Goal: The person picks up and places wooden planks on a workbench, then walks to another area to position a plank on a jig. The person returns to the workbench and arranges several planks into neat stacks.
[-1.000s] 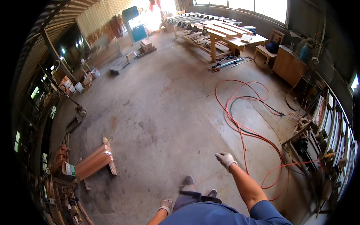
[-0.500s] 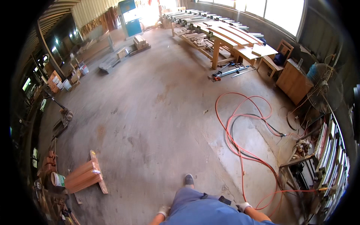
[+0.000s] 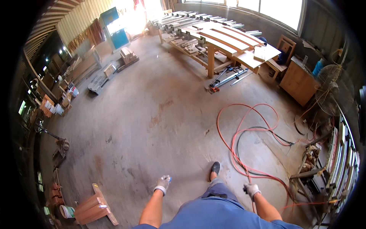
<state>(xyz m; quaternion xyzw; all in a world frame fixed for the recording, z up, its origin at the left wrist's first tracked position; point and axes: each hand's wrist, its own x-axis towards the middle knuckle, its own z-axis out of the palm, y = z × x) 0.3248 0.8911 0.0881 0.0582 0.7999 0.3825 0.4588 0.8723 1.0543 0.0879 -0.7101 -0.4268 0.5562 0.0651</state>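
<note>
My left hand (image 3: 163, 184), in a pale glove, is held out in front of my body over the concrete floor. Its fingers are curled, and a small blue patch shows at their tips; what it is I cannot make out. My right hand (image 3: 252, 189), gloved too, is closed at the right of my body, with a small dark bit at its fingers. In the picture it overlaps the red hose (image 3: 232, 147), which lies in loops on the floor. Whether the hand grips the hose or passes above it cannot be told.
A wooden workbench (image 3: 211, 63) with boards and metal clamps stands far right of centre; more clamps (image 3: 230, 77) lie below. At right are a wooden cabinet (image 3: 299, 82), a fan (image 3: 333, 87) and a rack of strips. A stack of reddish boards (image 3: 91, 211) lies near left.
Both hands have come up and forward from beside my body. The view has shifted, and a different foot now shows ahead, farther right, as I walk.
</note>
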